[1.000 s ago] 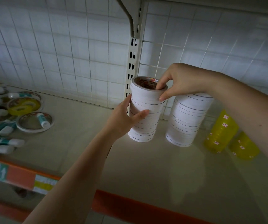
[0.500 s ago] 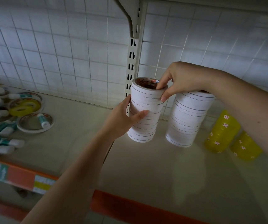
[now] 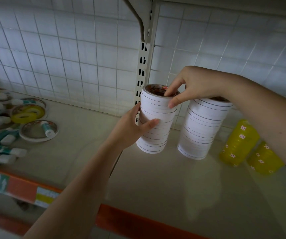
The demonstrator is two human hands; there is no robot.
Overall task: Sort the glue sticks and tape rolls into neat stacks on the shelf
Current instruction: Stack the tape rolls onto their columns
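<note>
A tall stack of white tape rolls (image 3: 157, 125) stands on the beige shelf (image 3: 156, 178) near the slotted upright. My left hand (image 3: 131, 130) grips the stack's middle from the left. My right hand (image 3: 188, 88) pinches the top roll's rim, fingers inside the core and thumb on the outer wall. A second white tape stack (image 3: 202, 128) stands just to the right, partly behind my right wrist. Teal-and-white glue sticks (image 3: 0, 149) lie scattered at the far left among flat tape rolls (image 3: 28, 114).
Two stacks of yellow tape rolls (image 3: 239, 144) stand at the right, under my right forearm. A wire grid back panel (image 3: 69, 57) and a slotted upright (image 3: 143, 66) close off the rear. An orange price strip (image 3: 130, 221) marks the shelf's front edge.
My right hand's fingers have shifted slightly on the top roll's rim; the stack and my left hand stay almost in place.
</note>
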